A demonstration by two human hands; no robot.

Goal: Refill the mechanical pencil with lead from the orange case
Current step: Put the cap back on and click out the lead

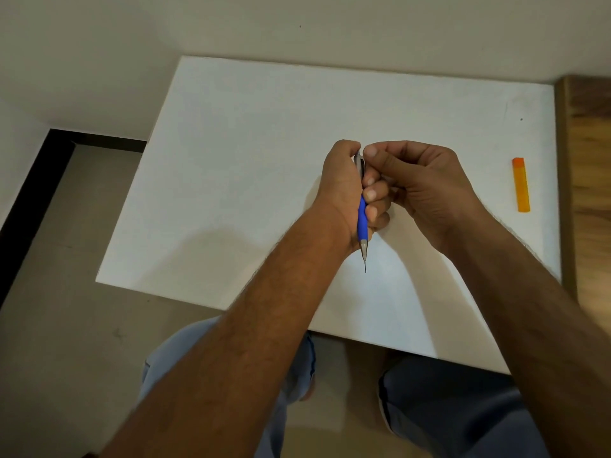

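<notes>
Midair, mechanical pencil in left hand grip — orange case well right.

Orange case alone right; table open.

The worktop looked matt, smooth white. Below the grip, the pencil showed blue rubbery sleeve and dull metal tip. The case was translucent orange plastic.

Soft warm light; faint arm shadows on white table; wide-angle bending at edges
</notes>
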